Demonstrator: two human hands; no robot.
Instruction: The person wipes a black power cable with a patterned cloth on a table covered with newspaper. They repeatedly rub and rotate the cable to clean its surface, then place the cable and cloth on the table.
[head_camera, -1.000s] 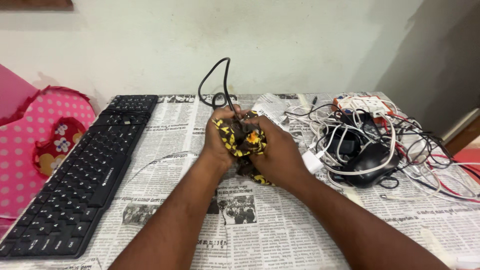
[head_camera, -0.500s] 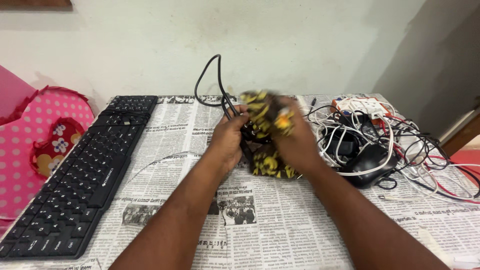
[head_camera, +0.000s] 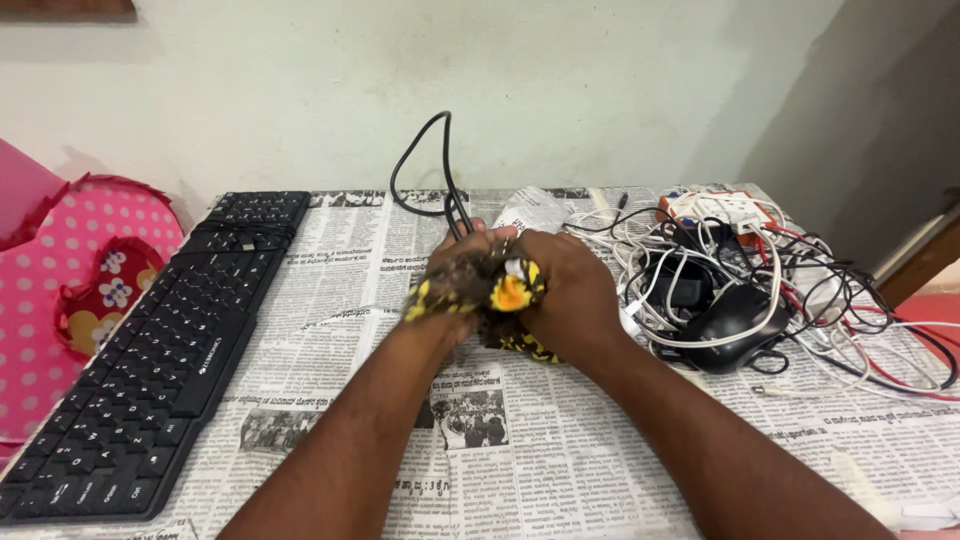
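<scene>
My left hand and my right hand meet over the middle of the table, both closed on a black-and-yellow patterned cloth band wound around a bundled black cable. A loop of that black cable sticks up behind my hands. The band covers part of my left fingers and a strip of it hangs under my right hand.
A black keyboard lies at the left on the newspaper-covered table. A tangle of white, black and red cables with a black mouse and a white power strip fills the right. A pink heart-shaped box sits far left.
My right hand swung the patterned band up and right around the cable, then brought it back down against my left hand. The band now lies lower and further left.
</scene>
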